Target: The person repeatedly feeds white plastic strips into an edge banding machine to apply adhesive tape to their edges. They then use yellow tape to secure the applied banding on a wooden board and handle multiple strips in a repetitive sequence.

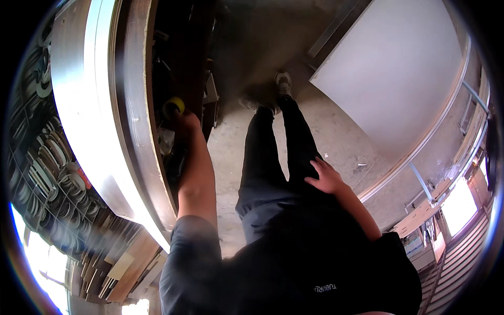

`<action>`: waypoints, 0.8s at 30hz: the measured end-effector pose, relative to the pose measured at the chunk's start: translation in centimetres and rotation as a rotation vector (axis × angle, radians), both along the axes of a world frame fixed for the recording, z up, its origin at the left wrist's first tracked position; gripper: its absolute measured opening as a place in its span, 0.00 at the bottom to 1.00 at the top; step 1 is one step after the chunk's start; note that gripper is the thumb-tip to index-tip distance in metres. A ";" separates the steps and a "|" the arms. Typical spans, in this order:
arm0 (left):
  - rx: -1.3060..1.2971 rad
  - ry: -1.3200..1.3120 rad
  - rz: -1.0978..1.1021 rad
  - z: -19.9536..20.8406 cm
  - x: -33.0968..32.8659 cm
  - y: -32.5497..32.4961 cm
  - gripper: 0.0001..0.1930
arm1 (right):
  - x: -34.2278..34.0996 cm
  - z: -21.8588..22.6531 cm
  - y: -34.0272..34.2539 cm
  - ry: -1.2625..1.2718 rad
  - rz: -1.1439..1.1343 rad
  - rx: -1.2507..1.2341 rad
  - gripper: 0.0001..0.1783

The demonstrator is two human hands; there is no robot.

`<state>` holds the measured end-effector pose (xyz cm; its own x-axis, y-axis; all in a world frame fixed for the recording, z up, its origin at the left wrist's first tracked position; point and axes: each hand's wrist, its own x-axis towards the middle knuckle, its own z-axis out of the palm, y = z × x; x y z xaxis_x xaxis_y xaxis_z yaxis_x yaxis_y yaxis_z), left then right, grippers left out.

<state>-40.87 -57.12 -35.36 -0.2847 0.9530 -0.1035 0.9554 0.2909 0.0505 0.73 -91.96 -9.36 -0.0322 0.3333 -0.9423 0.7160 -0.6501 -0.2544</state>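
Observation:
My left hand (185, 122) reaches into the dark, cluttered space under the worktop at my left. At its fingertips is a yellow-rimmed roll of tape (174, 106), and the fingers appear closed on its edge. Shadow hides part of this grip. My right hand (326, 177) holds nothing and lies against my thigh with its fingers spread.
The worktop's wooden edge (137, 105) runs along my left arm. A big white panel (394, 68) lies at the right above the concrete floor (231, 157). Far left stands a wire rack (52, 173) with several rolled strips, and boards (126, 262) lean below it.

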 end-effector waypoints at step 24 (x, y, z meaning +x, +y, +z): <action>0.207 -1.187 -0.724 55.3 22.3 -12.3 0.12 | 7.6 30.3 28.3 0.694 0.147 1.094 0.44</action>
